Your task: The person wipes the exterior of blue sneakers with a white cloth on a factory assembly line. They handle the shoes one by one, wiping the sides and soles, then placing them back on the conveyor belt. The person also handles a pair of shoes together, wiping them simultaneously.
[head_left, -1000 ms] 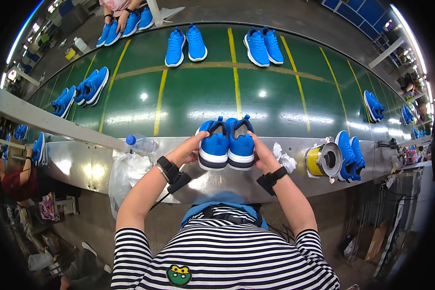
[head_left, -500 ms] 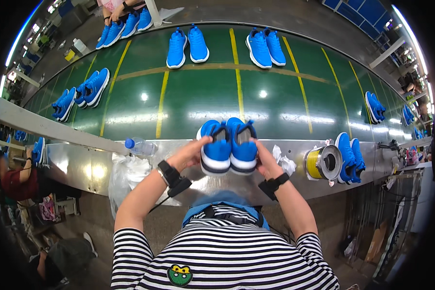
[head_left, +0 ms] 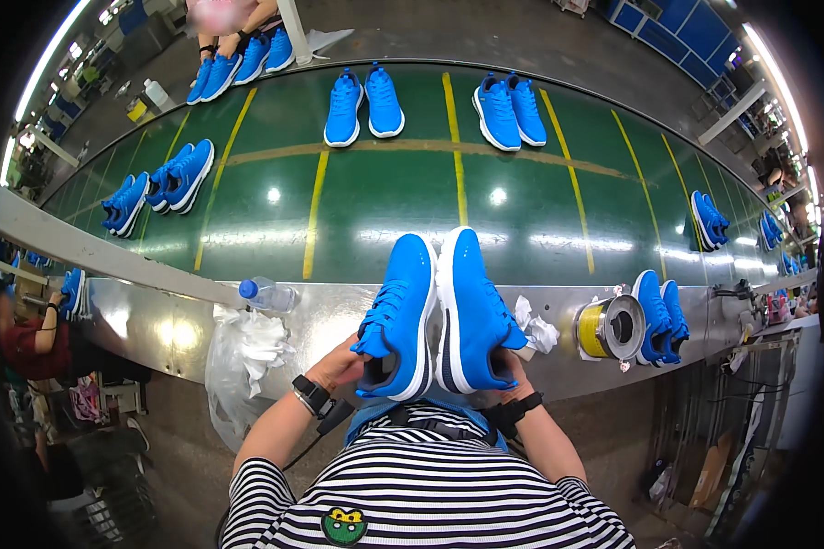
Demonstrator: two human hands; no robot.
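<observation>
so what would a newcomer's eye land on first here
First, two bright blue shoes at the center, one in the left hand, one in the right hand. Beyond them, a green belt with yellow lines carries more blue pairs. A yellow-banded tin sits on the metal ledge at right.

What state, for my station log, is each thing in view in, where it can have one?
Left shoe: laced, held tilted, sole inward
Right shoe: held tilted, sole inward
Left hand: gripping left shoe's heel end
Right hand: gripping right shoe's heel end
Clear bottle: capped
Yellow tin: open
White paper: crumpled
Plastic bag: rumpled
Top-centre shoes: on their soles
</observation>
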